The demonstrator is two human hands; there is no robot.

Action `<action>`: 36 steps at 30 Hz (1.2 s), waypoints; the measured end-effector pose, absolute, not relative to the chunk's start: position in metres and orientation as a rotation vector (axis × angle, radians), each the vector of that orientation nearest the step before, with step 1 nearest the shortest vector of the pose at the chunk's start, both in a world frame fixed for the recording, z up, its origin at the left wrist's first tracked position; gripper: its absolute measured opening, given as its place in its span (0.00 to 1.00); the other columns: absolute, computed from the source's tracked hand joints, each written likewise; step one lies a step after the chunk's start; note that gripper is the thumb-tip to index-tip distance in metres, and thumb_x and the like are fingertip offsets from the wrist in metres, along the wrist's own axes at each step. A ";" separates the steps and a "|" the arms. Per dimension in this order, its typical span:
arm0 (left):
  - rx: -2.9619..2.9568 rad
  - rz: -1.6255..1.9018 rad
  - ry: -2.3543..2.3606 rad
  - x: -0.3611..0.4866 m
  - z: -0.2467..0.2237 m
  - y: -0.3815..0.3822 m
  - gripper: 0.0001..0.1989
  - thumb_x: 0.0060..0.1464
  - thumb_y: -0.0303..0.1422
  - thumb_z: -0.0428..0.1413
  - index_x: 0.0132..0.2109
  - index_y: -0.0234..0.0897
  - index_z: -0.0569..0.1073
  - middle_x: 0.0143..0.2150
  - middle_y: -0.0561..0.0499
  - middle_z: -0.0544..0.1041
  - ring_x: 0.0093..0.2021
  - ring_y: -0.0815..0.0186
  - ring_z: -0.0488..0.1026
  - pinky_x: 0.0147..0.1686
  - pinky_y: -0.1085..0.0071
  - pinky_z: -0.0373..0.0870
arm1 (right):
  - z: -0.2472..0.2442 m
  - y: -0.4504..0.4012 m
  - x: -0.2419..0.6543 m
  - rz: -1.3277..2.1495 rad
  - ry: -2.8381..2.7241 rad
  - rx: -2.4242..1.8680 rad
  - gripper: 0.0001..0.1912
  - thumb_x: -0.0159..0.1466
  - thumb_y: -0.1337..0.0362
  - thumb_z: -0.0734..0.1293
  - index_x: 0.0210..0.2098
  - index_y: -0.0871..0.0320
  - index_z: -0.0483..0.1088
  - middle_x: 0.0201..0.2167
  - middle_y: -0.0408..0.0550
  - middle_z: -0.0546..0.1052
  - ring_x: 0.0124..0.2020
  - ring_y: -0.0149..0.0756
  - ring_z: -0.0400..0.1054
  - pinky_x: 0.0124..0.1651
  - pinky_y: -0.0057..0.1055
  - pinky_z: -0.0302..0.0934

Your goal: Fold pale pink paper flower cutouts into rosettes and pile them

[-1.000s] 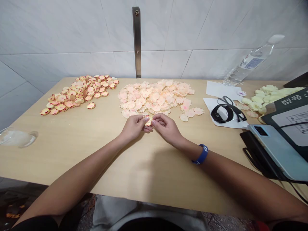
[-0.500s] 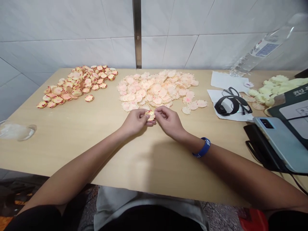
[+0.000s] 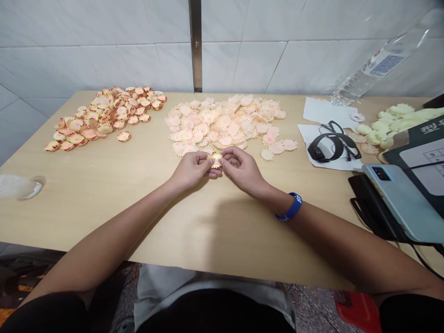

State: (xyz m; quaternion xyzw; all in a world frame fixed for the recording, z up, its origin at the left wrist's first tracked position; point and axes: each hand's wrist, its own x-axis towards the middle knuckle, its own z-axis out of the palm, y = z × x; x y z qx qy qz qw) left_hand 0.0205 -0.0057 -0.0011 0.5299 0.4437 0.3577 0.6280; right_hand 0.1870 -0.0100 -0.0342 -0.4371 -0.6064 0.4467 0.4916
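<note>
Along the tabletop, scalloped paper rosettes

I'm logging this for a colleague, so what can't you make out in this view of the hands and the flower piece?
In the head view:
The flower piece: mostly hidden by the left hand and right hand, so its full shape is unclear.
Water bottle: cut off by the top edge; label too small to read.
Dark booklet: cut off by the right edge, partly covered by the phone.
Pale flower pile: partly hidden by the booklet.
</note>
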 end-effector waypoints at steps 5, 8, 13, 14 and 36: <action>1.286 0.803 1.069 0.020 0.002 -0.007 0.11 0.55 0.34 0.62 0.31 0.29 0.75 0.28 0.45 0.78 0.31 0.63 0.79 0.35 0.68 0.77 | -0.034 -0.012 0.186 1.112 -1.467 -1.053 0.14 0.59 0.56 0.71 0.39 0.58 0.69 0.28 0.41 0.69 0.26 0.27 0.66 0.28 0.26 0.60; 1.337 0.779 1.095 0.020 0.003 -0.009 0.14 0.55 0.36 0.61 0.29 0.29 0.73 0.28 0.44 0.78 0.32 0.62 0.80 0.34 0.69 0.77 | -0.032 -0.012 0.186 1.144 -1.443 -1.047 0.15 0.58 0.54 0.72 0.35 0.58 0.68 0.26 0.40 0.69 0.25 0.28 0.65 0.27 0.26 0.60; 1.420 0.742 1.048 0.019 0.001 -0.010 0.14 0.58 0.37 0.59 0.32 0.29 0.74 0.32 0.41 0.80 0.34 0.61 0.80 0.34 0.70 0.77 | -0.029 -0.011 0.188 1.204 -1.463 -1.019 0.15 0.61 0.53 0.70 0.32 0.58 0.67 0.22 0.39 0.69 0.22 0.27 0.63 0.25 0.26 0.58; 1.431 0.740 1.043 0.019 0.000 -0.010 0.13 0.58 0.36 0.59 0.32 0.29 0.75 0.32 0.41 0.80 0.34 0.61 0.80 0.34 0.70 0.76 | -0.029 -0.011 0.188 1.209 -1.466 -1.023 0.14 0.61 0.53 0.69 0.31 0.58 0.67 0.21 0.39 0.68 0.21 0.26 0.63 0.24 0.26 0.58; 1.422 0.736 1.052 0.020 0.001 -0.012 0.11 0.57 0.33 0.59 0.31 0.29 0.76 0.31 0.42 0.81 0.33 0.63 0.80 0.34 0.71 0.76 | -0.028 -0.007 0.191 1.246 -1.507 -0.992 0.18 0.62 0.49 0.68 0.29 0.57 0.66 0.19 0.38 0.66 0.19 0.25 0.59 0.21 0.25 0.54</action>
